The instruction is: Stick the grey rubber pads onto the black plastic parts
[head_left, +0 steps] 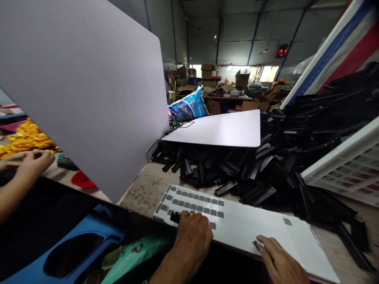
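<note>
A white sheet (239, 221) with rows of grey rounded stickers lies along the front edge of the table. My left hand (194, 234) rests on its left part, fingers curled closed around a black plastic piece (175, 217) whose end sticks out to the left. Over the bare right part of the sheet is my right hand (278, 258). Its thumb and index finger pinch a small grey sticker (257, 246). The left palm hides the rest of the black piece.
Black plastic pieces (251, 173) are heaped behind the sheet. A white panel (89, 86) stands upright at left; another panel (225, 128) lies on the heap. A white crate (343, 161) leans at right. A co-worker's hands (35, 163) work near yellow pieces (26, 138). A blue stool (68, 248) stands below.
</note>
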The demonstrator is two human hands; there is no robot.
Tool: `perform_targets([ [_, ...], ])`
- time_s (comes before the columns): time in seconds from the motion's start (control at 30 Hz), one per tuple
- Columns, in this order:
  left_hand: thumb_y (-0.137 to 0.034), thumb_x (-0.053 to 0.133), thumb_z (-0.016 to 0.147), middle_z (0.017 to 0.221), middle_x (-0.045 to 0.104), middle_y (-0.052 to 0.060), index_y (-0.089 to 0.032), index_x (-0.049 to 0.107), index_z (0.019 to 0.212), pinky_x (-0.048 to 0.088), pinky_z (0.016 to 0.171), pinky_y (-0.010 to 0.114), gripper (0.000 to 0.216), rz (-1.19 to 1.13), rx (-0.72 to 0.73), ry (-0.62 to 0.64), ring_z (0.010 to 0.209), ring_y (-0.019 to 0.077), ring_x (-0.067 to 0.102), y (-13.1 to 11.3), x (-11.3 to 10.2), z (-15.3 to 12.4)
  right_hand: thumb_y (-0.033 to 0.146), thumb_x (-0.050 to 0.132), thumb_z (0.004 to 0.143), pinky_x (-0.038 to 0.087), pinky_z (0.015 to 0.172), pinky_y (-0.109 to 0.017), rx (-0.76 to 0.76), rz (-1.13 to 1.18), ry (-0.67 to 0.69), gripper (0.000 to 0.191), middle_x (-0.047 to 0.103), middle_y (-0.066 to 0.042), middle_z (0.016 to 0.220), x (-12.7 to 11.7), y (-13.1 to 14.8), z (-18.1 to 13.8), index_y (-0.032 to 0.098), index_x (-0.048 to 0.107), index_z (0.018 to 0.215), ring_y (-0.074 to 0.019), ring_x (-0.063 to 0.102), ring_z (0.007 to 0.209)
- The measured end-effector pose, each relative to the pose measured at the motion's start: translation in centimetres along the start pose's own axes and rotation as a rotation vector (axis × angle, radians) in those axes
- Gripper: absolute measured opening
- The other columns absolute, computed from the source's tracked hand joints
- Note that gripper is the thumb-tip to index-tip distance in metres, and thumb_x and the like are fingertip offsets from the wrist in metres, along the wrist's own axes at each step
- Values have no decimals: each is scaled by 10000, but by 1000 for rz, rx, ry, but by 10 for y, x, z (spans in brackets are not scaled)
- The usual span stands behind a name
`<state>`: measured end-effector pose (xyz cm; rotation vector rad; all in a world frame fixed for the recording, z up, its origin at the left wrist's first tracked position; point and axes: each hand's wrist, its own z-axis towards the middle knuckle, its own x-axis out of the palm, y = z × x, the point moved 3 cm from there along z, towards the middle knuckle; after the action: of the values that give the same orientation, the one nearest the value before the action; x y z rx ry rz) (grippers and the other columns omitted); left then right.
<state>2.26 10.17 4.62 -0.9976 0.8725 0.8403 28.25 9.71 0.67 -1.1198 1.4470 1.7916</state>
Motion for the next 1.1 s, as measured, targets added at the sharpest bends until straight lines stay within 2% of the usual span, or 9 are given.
perform_targets([
  [0.1,-181,411,933,848,643,62,-167,611,958,386,861,462,202,-4,62,21,804,239,577,1,18,12,320,266,989,557,701,-289,167,-62,75,345,718,-49,1063,0,12,27,256,598,1053,-187,726,857],
  [0.17,-198,421,940,968,651,97,-149,563,1189,376,930,488,292,16,140,68,898,257,584,-4,32,19,312,247,1008,533,733,-305,160,-101,63,318,696,-45,1030,5,23,49,248,559,1025,-186,705,868],
  [0.2,-201,429,936,992,651,115,-136,541,1243,370,953,503,333,45,161,106,929,270,586,-6,39,23,295,256,1014,520,744,-309,135,-117,51,298,690,-45,1012,9,29,60,241,549,1008,-188,697,878],
  [0.3,-213,481,909,959,660,141,-105,561,1239,349,998,545,356,129,160,209,963,308,595,-7,57,32,213,309,1011,497,723,-333,71,-174,34,255,681,-52,958,22,39,91,209,557,954,-199,685,835],
  [0.43,-251,470,932,1009,664,147,-119,520,1319,321,1039,568,411,126,175,239,1031,325,590,-2,66,35,134,433,983,507,745,-340,-14,-222,4,167,669,-33,933,37,49,114,163,589,931,-176,661,831],
  [0.53,-272,465,939,1020,665,158,-111,514,1339,311,1047,578,434,100,142,275,1052,333,587,-2,64,37,110,494,963,513,754,-328,-56,-208,-16,125,650,-2,890,43,53,119,158,602,921,-153,642,805],
  [0.8,-176,455,903,992,673,149,-88,607,1176,283,1091,542,324,83,81,394,1047,316,596,-16,41,44,175,520,968,497,754,-334,-53,-15,-25,127,610,21,816,42,54,124,167,596,867,-145,604,760],
  [1.0,-190,468,906,1001,668,170,-75,586,1190,294,1078,565,328,72,73,384,1042,335,590,-20,37,47,350,543,962,475,721,-322,19,323,22,255,581,41,719,35,40,132,181,582,774,-146,584,703],
  [1.1,-193,490,899,902,671,97,-143,622,1011,349,1051,498,180,29,102,378,923,269,607,-18,27,37,381,508,941,419,600,-269,112,501,51,263,494,65,631,30,30,124,197,552,758,-129,516,594],
])
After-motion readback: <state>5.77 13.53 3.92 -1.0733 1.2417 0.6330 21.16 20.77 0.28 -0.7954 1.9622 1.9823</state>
